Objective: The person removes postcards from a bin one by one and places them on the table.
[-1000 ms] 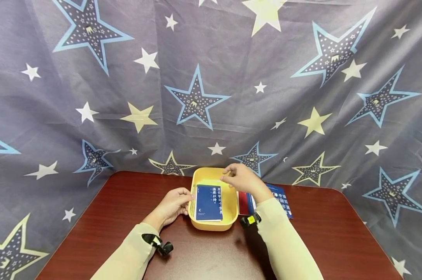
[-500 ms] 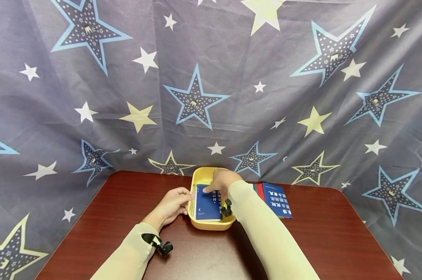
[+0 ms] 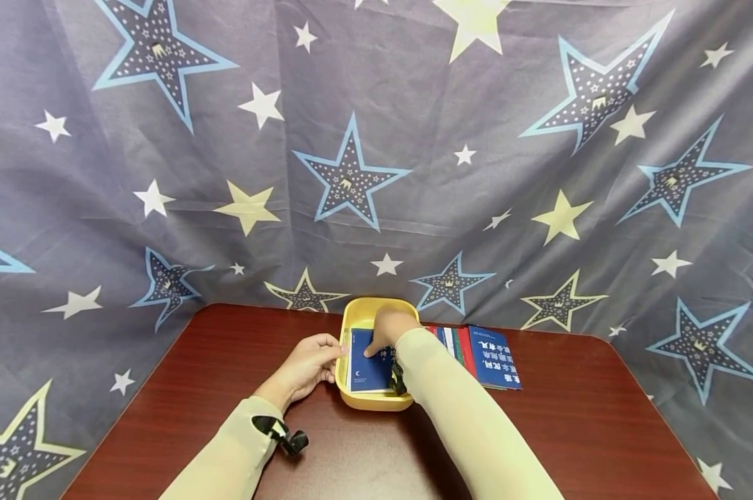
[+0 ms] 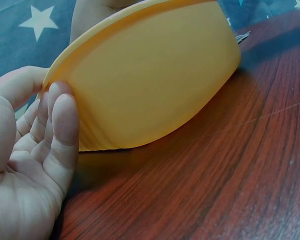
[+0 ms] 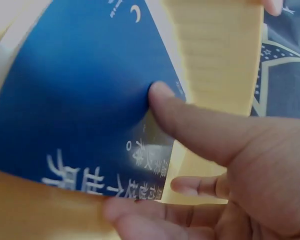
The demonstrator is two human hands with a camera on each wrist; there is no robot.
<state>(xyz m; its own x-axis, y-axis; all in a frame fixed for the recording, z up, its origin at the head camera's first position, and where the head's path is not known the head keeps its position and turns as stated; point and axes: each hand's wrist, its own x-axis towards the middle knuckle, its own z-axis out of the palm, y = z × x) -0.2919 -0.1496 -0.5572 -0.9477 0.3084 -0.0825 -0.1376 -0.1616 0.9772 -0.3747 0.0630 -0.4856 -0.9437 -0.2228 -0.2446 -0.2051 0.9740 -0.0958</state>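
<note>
A yellow bin [image 3: 369, 403] stands on the table, and its plain outer wall [image 4: 150, 85] fills much of the left wrist view. My left hand [image 3: 309, 366] [image 4: 35, 135] pinches the bin's left rim between thumb and fingers. Inside the bin lies a blue booklet [image 3: 365, 373] [image 5: 85, 80] with white characters and a small moon. My right hand [image 3: 392, 330] [image 5: 250, 165] is in the bin, thumb on the booklet's cover and fingers at its edge, and the cover looks bent in the right wrist view.
Right of the bin, on the dark red table [image 3: 576, 403], lies an overlapping row of booklets: a blue one [image 3: 494, 355] at the end, with red, green and white edges beside it. A star-patterned curtain [image 3: 326, 257] hangs behind the table.
My right hand has moved left and down from above the bin's right rim onto the booklet, uncovering the row of booklets on the right. My left hand has stayed at the rim.
</note>
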